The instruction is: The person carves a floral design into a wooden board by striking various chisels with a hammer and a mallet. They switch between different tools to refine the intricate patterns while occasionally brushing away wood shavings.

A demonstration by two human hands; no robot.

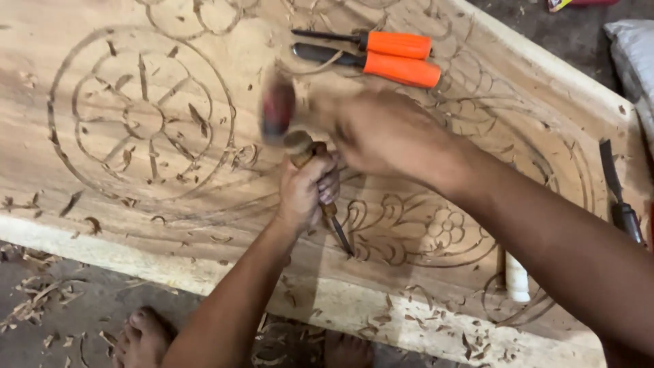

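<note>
A large pale wooden panel (136, 204) lies flat, drawn and partly cut with round flower patterns. My left hand (306, 187) grips a wooden-handled chisel (337, 232), whose blade tip rests on a floral scroll near the panel's front edge. My right hand (381, 133) holds a mallet (278, 109), blurred by motion, just above the chisel's handle end (298, 144). Both forearms reach in from the lower right.
Two orange-handled chisels (398, 58) lie on the panel at the top. A dark-handled tool (616, 194) lies at the right edge, and a white cylinder (516, 276) stands near the front. Wood chips litter the floor (41, 300) beside bare feet (143, 337).
</note>
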